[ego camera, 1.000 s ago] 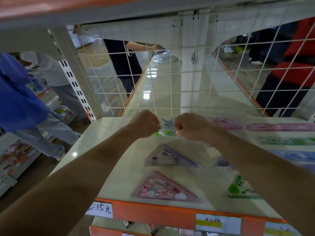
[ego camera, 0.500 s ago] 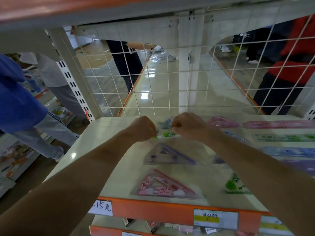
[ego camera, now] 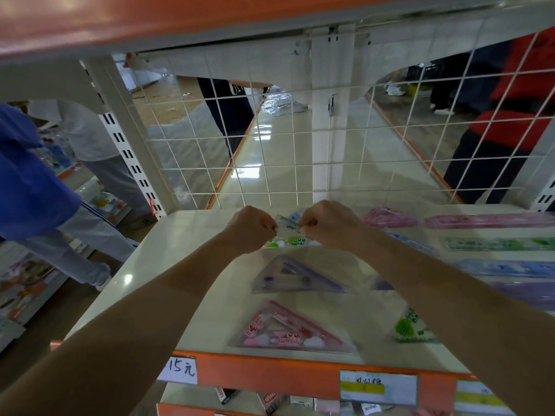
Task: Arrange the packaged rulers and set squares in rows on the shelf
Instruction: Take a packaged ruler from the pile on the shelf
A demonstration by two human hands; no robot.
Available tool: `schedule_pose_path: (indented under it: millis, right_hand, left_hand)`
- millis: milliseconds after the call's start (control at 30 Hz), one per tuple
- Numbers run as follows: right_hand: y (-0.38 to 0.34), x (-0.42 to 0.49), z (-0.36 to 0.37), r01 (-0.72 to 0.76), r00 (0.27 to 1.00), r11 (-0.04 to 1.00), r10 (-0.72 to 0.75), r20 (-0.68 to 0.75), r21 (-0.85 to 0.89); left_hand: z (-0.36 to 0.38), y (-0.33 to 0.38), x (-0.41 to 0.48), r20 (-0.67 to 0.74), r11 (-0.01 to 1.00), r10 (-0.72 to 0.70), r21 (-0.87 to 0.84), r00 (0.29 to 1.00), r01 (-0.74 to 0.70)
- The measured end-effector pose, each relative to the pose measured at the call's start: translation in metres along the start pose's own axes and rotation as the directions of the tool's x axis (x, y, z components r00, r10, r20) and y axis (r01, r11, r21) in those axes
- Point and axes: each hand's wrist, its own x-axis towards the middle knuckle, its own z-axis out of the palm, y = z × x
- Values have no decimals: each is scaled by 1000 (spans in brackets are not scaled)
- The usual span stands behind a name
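My left hand and my right hand both pinch a packaged green set square near the back of the cream shelf. In front of it lie a purple set square and, near the front edge, a pink set square. Another green set square shows under my right forearm. To the right, a pink set square and packaged rulers lie in rows: pink ruler, green ruler, blue ruler, purple ruler.
A white wire grid backs the shelf, and an orange-edged shelf hangs overhead. The orange front strip carries price labels. People stand at the left and beyond the grid. A lower shelf holds small boxes.
My hands have stayed close together on the green set square with little movement; the view shifted slightly.
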Motion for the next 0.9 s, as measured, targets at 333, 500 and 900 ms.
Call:
schedule_pose_path:
  millis: [333,500,900]
  right_hand:
    - [4,1,7,15,996,1000,-16,92,7]
    - [5,-4,11,39,996,999,-35,83,-36]
    - [8,11,-19,-32,998,999,33,57,-22]
  left_hand:
    - [-6,3,3,127,968,-225,-80,966,236]
    - [-2,5,12,154,961,-274,19,949,274]
    - [-4,5,32,121,942,-262,248,958,226]
